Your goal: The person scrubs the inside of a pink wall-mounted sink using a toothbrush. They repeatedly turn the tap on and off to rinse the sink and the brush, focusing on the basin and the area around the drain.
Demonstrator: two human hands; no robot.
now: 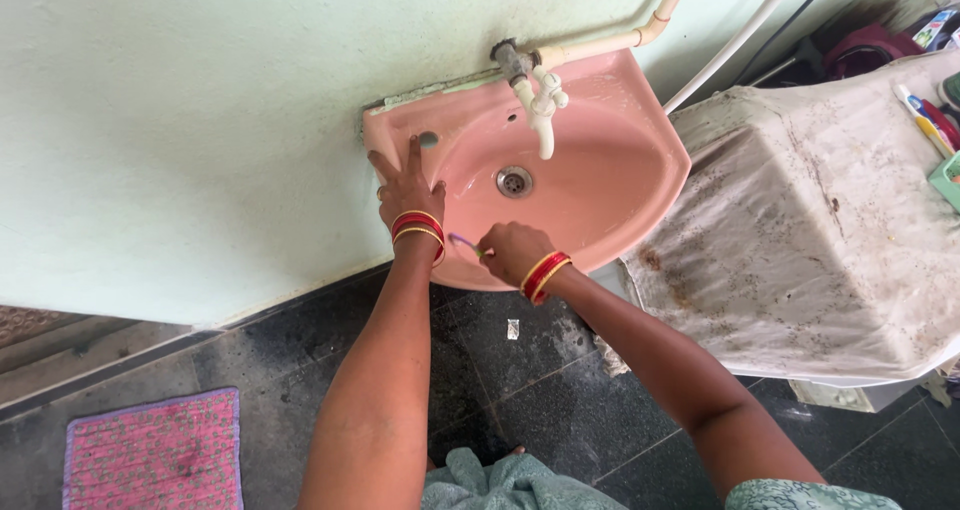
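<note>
I see the brush (464,242), purple-handled, closed in my right hand's (512,253) grip, its head against the front rim of the pink sink (600,185). Just left of that grip, my left hand (408,185) lies flat and open on the sink's left rim, gripping nothing. Beyond the grip sit the drain (514,181) and white tap (541,105). Right of it stands a cloth-covered box (800,240).
</note>
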